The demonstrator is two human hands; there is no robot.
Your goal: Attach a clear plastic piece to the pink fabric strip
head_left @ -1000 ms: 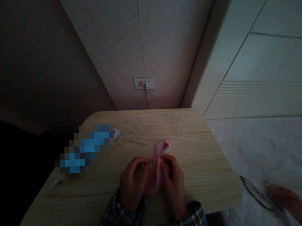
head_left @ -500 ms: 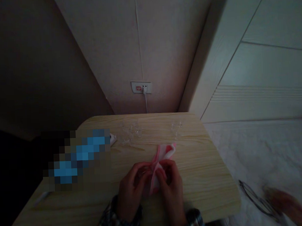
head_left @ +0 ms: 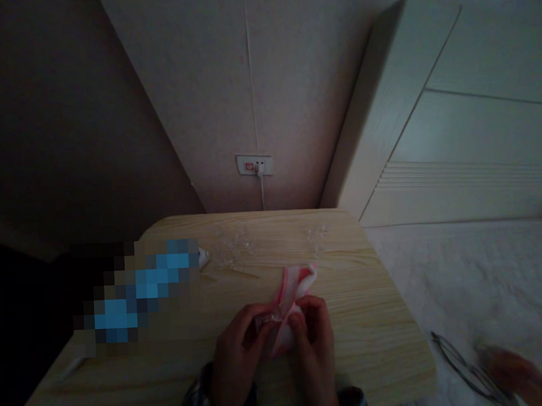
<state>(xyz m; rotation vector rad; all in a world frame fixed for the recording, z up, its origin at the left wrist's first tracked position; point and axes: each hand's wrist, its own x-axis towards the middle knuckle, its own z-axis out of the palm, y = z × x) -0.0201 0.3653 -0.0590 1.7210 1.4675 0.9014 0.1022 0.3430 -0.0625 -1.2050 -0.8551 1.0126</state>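
Note:
My left hand pinches a small clear plastic clip at the left edge of a folded pink-and-white cloth item. Thumb and fingers of my right hand are closed on the cloth from the right side. The fabric stands up between both hands, its upper end folded over in a loop. How far the clip reaches over the cloth is hard to see in the dim light.
Several clear plastic pieces lie at the table's back, with more clear pieces to the right. A pixelated blue object lies left on the wooden table. Beyond the right edge are a dark looped cord and a blurred reddish shape.
The clear clip shows more plainly in my left fingers. My right hand has shifted slightly right on the cloth. The whole view has moved a little, so the scene sits lower.

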